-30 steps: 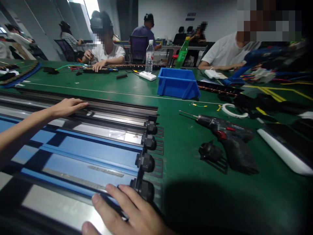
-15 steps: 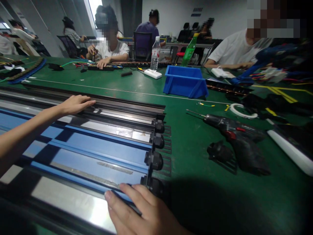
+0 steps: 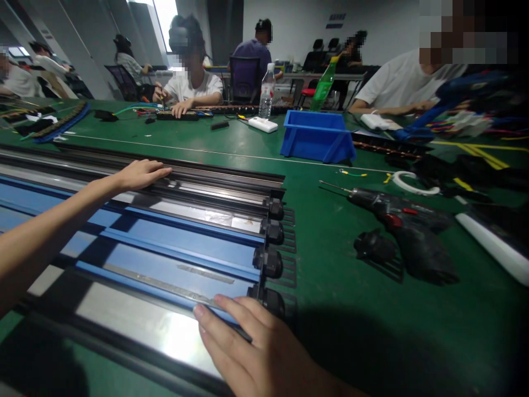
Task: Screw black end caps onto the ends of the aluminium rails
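Several long metal profiles lie side by side, with blue panels (image 3: 173,226) between black and silver ones. Black cable glands (image 3: 270,262) and slotted black end pieces (image 3: 289,270) stick out at their right ends. My left hand (image 3: 142,173) rests flat across the far black profiles (image 3: 231,177), fingers stretched out, holding nothing. At the near right end, my right hand (image 3: 264,344) lies with its fingers extended over the edge of the nearest silver-faced profile (image 3: 165,331), beside the closest gland. Its thumb is hidden from view.
A black and red power drill (image 3: 405,226) lies to the right, beside a loose black gland piece (image 3: 376,248). Farther back are a blue bin (image 3: 318,138), a clear bottle (image 3: 268,94), a green bottle (image 3: 323,85) and a white cable coil (image 3: 415,184). People sit working across the table.
The view has shifted slightly, so the profiles, drill and bin appear a little farther right. Both hands keep about the same places on the profiles.
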`<action>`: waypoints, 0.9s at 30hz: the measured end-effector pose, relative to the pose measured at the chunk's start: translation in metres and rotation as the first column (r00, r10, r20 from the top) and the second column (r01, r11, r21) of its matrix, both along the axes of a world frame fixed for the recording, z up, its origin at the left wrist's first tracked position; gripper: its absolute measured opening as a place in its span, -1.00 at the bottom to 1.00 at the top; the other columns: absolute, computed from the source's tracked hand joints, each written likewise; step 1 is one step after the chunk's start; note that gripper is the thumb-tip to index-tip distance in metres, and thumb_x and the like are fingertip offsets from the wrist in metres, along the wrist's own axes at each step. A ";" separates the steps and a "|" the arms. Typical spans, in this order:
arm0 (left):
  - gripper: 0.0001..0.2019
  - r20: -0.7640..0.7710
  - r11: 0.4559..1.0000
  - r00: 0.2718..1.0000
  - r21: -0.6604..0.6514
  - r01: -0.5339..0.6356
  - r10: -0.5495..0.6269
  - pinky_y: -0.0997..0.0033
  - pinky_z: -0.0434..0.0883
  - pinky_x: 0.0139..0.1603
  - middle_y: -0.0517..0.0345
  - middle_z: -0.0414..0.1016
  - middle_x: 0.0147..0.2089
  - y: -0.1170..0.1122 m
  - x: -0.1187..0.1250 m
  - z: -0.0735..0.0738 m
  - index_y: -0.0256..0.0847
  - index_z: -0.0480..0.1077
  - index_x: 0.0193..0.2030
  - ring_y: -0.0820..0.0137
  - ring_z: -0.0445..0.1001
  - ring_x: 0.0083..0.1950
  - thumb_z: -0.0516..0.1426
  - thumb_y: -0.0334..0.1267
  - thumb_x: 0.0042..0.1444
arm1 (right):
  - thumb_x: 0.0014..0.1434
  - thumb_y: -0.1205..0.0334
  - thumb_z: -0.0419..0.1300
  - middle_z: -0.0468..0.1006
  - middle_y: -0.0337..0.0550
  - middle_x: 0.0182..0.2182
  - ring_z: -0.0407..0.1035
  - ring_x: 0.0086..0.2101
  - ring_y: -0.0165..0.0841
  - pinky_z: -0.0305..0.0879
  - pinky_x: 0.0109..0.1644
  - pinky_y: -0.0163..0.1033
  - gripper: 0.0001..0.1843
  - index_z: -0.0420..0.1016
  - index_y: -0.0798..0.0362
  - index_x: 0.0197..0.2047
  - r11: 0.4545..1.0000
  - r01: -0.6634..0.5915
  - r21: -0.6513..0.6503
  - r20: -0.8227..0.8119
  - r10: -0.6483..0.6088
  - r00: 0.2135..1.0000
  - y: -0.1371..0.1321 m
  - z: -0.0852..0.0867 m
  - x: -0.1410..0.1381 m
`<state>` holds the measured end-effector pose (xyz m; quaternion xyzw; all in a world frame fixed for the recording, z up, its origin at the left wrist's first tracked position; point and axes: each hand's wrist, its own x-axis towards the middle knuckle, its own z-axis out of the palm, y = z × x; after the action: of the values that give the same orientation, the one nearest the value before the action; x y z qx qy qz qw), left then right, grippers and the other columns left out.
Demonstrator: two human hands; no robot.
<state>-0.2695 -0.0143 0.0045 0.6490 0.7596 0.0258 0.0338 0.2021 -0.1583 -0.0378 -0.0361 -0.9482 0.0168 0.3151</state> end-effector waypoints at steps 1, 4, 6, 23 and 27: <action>-0.29 -0.009 1.000 1.000 -0.007 0.019 -0.019 0.24 0.32 -0.01 -0.04 0.58 -0.11 -0.001 -0.001 0.000 -0.17 0.54 -0.05 0.06 0.50 -0.07 -0.14 0.38 0.21 | 0.40 0.35 0.05 0.42 -0.04 0.31 0.42 0.12 -0.11 0.52 0.10 -0.06 -0.63 0.55 0.21 0.16 1.000 -0.004 -0.002 0.001 0.004 1.000 -0.002 -0.001 0.001; -0.29 -0.035 0.999 0.998 -0.011 0.047 -0.047 0.25 0.31 -0.04 -0.04 0.57 -0.12 -0.005 -0.001 -0.001 -0.18 0.53 -0.06 0.05 0.50 -0.06 -0.17 0.36 0.24 | 0.43 0.30 0.00 0.32 -0.02 0.37 0.37 0.17 -0.10 0.47 0.16 -0.03 -0.59 0.50 0.21 0.22 1.000 -0.017 -0.020 0.015 0.017 1.000 -0.006 -0.005 0.002; -0.30 -0.042 0.999 0.998 -0.008 0.044 -0.045 0.27 0.30 -0.05 -0.04 0.57 -0.13 -0.008 -0.001 -0.002 -0.19 0.53 -0.06 0.07 0.50 -0.07 -0.17 0.35 0.25 | 0.43 0.29 0.00 0.28 -0.06 0.40 0.32 0.20 -0.09 0.43 0.21 -0.03 -0.58 0.46 0.19 0.25 0.999 -0.018 -0.044 0.044 0.020 0.999 -0.008 -0.006 0.004; -0.34 -0.052 0.999 0.997 0.016 0.052 -0.051 0.26 0.29 -0.06 -0.02 0.56 -0.18 -0.042 0.009 0.003 -0.18 0.49 -0.18 0.11 0.50 -0.09 -0.17 0.34 0.28 | 0.39 0.42 0.05 0.53 -0.11 0.21 0.46 0.06 -0.14 0.51 0.05 -0.06 -0.66 0.61 0.16 0.07 0.999 0.000 0.051 -0.051 0.003 0.999 -0.033 -0.005 0.000; -0.35 -0.057 0.997 0.996 0.018 0.071 -0.070 0.26 0.30 -0.09 -0.01 0.53 -0.24 -0.048 0.009 0.002 -0.17 0.46 -0.25 0.13 0.49 -0.14 -0.19 0.33 0.29 | 0.39 0.43 0.04 0.56 -0.11 0.19 0.49 0.04 -0.15 0.54 0.02 -0.07 -0.66 0.62 0.15 0.04 0.998 0.001 0.070 -0.070 0.004 0.998 -0.037 -0.005 -0.001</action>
<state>-0.2603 -0.0621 0.0063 0.6760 0.7367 0.0137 0.0068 0.2011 -0.1956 -0.0429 -0.0236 -0.9366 -0.0149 0.3493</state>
